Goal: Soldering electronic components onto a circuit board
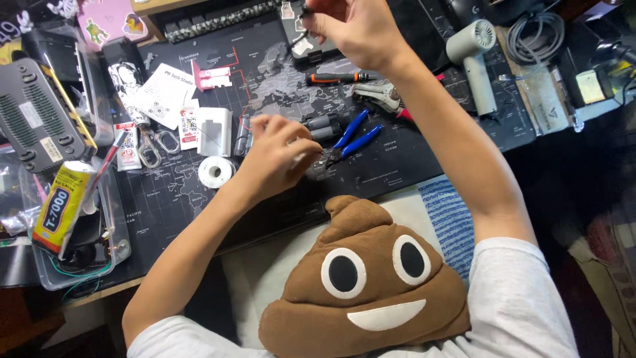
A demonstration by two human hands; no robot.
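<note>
From the head view, blue-handled cutters (344, 142) are being pinched by the left hand (278, 159) near the desk mat's (172, 199) middle — beside a solder spool (216, 172). Farther off, the right hand (351, 30) is being held raised — fingers pressed together on something too small to identify.

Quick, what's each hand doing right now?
Left hand: fingers curled shut, pinching something small I can't make out.
Right hand: fingers pinched on a small dark part, unclear what.

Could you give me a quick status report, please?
Left hand closed by blue cutters on mat. Right hand raised, pinching something small. Plush on lap.
</note>
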